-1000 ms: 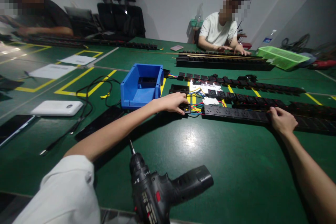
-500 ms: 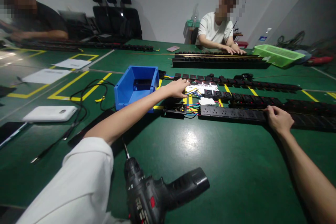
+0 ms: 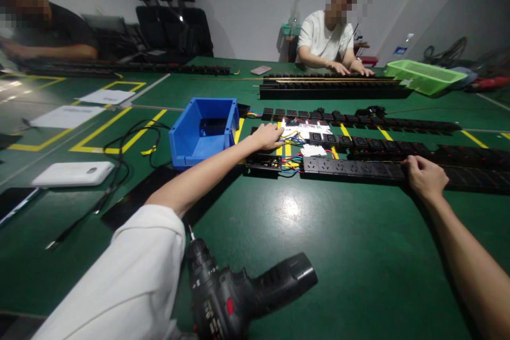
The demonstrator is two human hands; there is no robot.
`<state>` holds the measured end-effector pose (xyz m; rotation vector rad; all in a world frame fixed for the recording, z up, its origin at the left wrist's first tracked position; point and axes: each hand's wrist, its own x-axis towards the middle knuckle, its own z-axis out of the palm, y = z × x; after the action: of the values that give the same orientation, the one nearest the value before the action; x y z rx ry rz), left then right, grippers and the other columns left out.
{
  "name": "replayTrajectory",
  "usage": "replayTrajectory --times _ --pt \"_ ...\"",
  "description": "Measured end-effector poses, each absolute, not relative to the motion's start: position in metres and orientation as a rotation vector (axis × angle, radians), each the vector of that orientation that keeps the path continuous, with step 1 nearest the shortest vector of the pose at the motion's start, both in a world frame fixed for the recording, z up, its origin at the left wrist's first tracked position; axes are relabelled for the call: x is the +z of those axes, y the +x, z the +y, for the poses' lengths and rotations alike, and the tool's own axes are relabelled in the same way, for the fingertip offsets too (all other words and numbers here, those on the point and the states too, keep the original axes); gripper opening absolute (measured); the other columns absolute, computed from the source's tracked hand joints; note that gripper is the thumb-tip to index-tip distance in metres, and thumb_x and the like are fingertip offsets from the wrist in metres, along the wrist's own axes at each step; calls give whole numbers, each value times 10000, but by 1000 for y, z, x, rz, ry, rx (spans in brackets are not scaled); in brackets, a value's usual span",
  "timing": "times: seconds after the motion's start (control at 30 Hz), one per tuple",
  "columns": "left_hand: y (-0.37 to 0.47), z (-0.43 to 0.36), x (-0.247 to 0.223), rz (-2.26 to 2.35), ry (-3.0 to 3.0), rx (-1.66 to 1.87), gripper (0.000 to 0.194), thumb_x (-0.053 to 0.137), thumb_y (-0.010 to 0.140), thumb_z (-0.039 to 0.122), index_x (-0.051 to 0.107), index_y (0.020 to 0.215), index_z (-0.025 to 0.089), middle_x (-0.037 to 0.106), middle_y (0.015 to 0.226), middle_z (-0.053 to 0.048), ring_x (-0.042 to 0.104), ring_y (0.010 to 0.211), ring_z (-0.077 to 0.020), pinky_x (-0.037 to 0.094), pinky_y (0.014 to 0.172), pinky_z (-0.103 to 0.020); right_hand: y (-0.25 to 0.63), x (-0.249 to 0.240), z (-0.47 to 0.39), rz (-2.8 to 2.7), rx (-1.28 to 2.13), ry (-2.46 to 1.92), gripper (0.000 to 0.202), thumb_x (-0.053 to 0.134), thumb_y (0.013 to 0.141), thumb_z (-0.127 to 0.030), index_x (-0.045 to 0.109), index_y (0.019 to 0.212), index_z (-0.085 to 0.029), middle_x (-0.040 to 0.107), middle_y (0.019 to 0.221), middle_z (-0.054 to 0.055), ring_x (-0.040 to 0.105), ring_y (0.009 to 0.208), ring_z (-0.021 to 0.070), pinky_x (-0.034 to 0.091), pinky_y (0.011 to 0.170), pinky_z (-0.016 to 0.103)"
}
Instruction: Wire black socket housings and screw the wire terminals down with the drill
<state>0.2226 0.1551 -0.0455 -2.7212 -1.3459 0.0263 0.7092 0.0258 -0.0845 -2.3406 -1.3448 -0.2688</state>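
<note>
My left hand (image 3: 268,137) reaches past the blue bin, fingers curled over the black end piece of the middle power strip (image 3: 368,144), beside its coloured wires; the part beneath my palm is hidden. Along the near power strip (image 3: 353,168), my right hand (image 3: 428,176) is closed at the far edge, thumb and fingers pressed together on it. This strip's end box (image 3: 263,162) lies open on the left, joined to it by red, blue, green and yellow wires. A white label sheet (image 3: 305,128) and a small white piece (image 3: 313,150) lie among the strips.
A black cordless drill (image 3: 239,287) lies in front of me. The blue bin (image 3: 191,141) stands left of the strips, near a black cable (image 3: 127,159) and a white power bank (image 3: 73,173). Two co-workers sit opposite; a green basket (image 3: 426,78) is at the back right.
My left hand has come slightly down and left, its fingers now more curled together. My right hand stays at the near power strip. The view has shifted slightly.
</note>
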Motion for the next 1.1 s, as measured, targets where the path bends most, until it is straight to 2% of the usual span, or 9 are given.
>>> replayTrajectory --times 0.27,0.47,0.63,0.87,1.1 --pt "225 152 -43 -1354 -2713 27 460 458 933 466 483 1275 159 537 1246 -166 511 1140 -317 423 918 -457 706 -82 24 -1351 -261 -2338 441 369 919 -516 716 1031 -267 643 857 58 450 712 147 240 626 234" --pt "229 151 -40 -1393 -2699 48 375 565 931 375 538 1235 157 561 1235 -98 583 1070 -223 511 902 -443 707 -83 24 -1359 -260 -2326 454 373 917 -511 719 1019 -235 626 838 74 454 711 150 235 618 245" --pt "231 151 -35 -1424 -2694 51 356 566 933 364 547 1220 154 578 1208 -92 599 1038 -209 528 878 -424 706 -82 24 -1359 -267 -2327 451 370 918 -509 716 1024 -240 627 840 69 445 699 147 235 612 244" --pt "236 156 -5 -1346 -2695 -71 453 562 860 365 552 1231 106 584 1191 -189 578 1077 -352 458 867 -463 705 -82 22 -1341 -294 -2340 447 381 902 -508 714 1028 -237 628 842 69 438 694 151 226 607 239" --pt "245 162 47 -1317 -2641 -240 456 572 840 357 554 1209 88 553 1212 -194 543 1102 -361 408 913 -473 708 -87 21 -1327 -355 -2298 413 404 892 -485 707 1002 -227 623 804 58 418 669 134 234 604 233"
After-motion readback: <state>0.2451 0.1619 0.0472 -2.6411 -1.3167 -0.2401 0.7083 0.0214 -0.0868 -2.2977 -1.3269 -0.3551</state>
